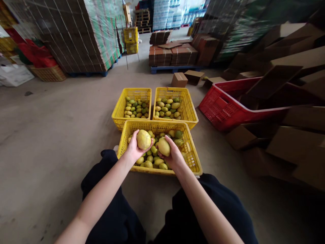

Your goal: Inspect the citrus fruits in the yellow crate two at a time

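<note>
Two rounded, greenish-yellow fruits (144, 139)

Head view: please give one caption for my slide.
Left hand and right hand each hold one yellowish fruit over a yellow crate of more fruit.

- The light around me is soft and rather dim; the far background, near the wrapped bottles (161, 15), is brightest and bluish-white.
- Pale glare streaks the plastic film (243, 32) at upper right.
- Deep shadow swallows detail among the cardboard boxes (294, 142) on my right and in my dark trousers (220, 203).
- My left hand (134, 147), right hand (174, 155) and the front yellow crate (192, 154) look clearest.
- Toward the edges, my view stretches, tilts and smears into blur.
</note>
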{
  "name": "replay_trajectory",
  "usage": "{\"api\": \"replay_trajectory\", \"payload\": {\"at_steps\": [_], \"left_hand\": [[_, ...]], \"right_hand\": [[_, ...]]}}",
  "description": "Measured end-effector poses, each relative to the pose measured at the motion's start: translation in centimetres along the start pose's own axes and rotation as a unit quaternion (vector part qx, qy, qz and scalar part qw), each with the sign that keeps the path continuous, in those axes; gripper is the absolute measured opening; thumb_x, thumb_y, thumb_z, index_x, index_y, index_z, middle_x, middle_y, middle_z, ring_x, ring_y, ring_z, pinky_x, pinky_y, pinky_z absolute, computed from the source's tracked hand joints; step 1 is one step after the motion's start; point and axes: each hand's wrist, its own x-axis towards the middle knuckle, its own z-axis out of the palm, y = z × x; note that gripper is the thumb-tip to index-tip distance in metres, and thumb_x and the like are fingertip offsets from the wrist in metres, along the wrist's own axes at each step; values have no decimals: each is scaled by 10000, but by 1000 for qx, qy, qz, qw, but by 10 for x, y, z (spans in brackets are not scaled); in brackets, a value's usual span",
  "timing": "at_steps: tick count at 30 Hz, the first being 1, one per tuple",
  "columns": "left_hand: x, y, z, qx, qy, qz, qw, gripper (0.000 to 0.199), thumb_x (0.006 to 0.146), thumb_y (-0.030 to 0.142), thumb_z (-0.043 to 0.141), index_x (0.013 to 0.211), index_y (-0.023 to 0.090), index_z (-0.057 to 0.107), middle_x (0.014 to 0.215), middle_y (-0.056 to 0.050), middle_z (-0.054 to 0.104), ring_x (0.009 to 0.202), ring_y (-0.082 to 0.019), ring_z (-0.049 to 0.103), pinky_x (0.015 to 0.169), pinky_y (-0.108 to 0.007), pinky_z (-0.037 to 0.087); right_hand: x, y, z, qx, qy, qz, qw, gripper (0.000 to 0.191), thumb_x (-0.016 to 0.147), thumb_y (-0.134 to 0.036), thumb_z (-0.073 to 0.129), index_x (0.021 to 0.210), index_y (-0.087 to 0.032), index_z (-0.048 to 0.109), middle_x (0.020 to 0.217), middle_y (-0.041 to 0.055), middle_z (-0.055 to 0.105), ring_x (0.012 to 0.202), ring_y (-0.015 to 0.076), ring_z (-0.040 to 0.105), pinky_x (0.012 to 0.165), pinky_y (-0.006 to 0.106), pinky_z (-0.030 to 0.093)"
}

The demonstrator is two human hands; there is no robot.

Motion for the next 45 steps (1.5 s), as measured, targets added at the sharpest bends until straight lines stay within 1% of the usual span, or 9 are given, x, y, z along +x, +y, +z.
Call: {"api": "replay_trajectory", "payload": {"at_steps": [5, 11, 14, 22, 26, 30, 34, 38, 45], "left_hand": [[0, 0, 2, 15, 22, 43, 999, 191, 794, 317, 648, 860, 153, 576, 712, -48, 630, 636, -169, 647, 597, -298, 583], [3, 0, -3, 26, -22, -5, 999, 344, 898, 399, 465, 962, 101, 625, 765, -100, 673, 656, -185, 660, 556, -286, 560], [5, -1, -4, 17, -13, -2, 1000, 337, 916, 375, 414, 956, 113, 623, 763, -93, 675, 671, -191, 666, 563, -291, 557], [3, 1, 0, 22, 23, 30, 999, 223, 790, 362, 646, 804, 151, 577, 685, -39, 639, 620, -167, 648, 574, -281, 566], [4, 0, -2, 26, 30, 9, 999, 252, 831, 383, 581, 845, 132, 593, 710, -73, 650, 636, -186, 652, 563, -305, 569], [5, 0, -5, 15, 12, -15, 1000, 286, 882, 370, 481, 907, 117, 614, 745, -94, 667, 644, -193, 657, 571, -319, 566], [6, -1, -5, 12, 10, -19, 1000, 313, 918, 335, 406, 978, 117, 622, 760, -91, 676, 657, -192, 660, 586, -316, 559], [7, -2, -5, 11, 43, -5, 999, 269, 906, 321, 445, 1027, 154, 618, 774, -62, 672, 691, -188, 662, 639, -333, 565], [6, 1, -3, 15, 26, -2, 1000, 242, 843, 373, 548, 896, 142, 594, 738, -65, 654, 654, -197, 654, 609, -366, 585]], "right_hand": [[-2, 1, 0, -36, 10, -24, 999, 268, 634, -331, 764, 727, -199, 551, 582, -36, 577, 433, 92, 490, 332, 192, 362], [-1, -2, 1, -24, 20, 27, 999, 259, 781, -442, 604, 755, -188, 557, 546, 9, 608, 388, 113, 507, 309, 198, 340], [-1, -3, 3, -17, 37, 38, 998, 285, 833, -455, 531, 748, -184, 550, 537, 30, 619, 383, 121, 517, 308, 200, 350], [-4, 1, 2, -34, 17, -20, 999, 196, 701, -293, 731, 706, -183, 569, 617, -19, 600, 492, 107, 555, 385, 195, 457], [-2, 0, 2, -34, -3, 23, 999, 210, 744, -362, 683, 716, -180, 581, 569, 3, 607, 412, 114, 533, 312, 199, 384], [-1, -4, 3, 5, 37, 70, 997, 226, 812, -394, 595, 740, -180, 590, 560, 29, 632, 440, 131, 568, 330, 204, 414], [-2, -5, 3, 5, 31, 63, 998, 241, 844, -400, 550, 774, -173, 595, 548, 35, 627, 418, 130, 559, 325, 203, 410], [-2, -1, 2, -6, 32, 28, 999, 228, 816, -402, 601, 778, -177, 596, 534, 25, 620, 408, 141, 551, 327, 224, 422], [-2, -2, 2, -6, 41, 21, 999, 178, 774, -352, 651, 729, -181, 628, 592, 13, 636, 477, 131, 568, 337, 207, 432]]}}
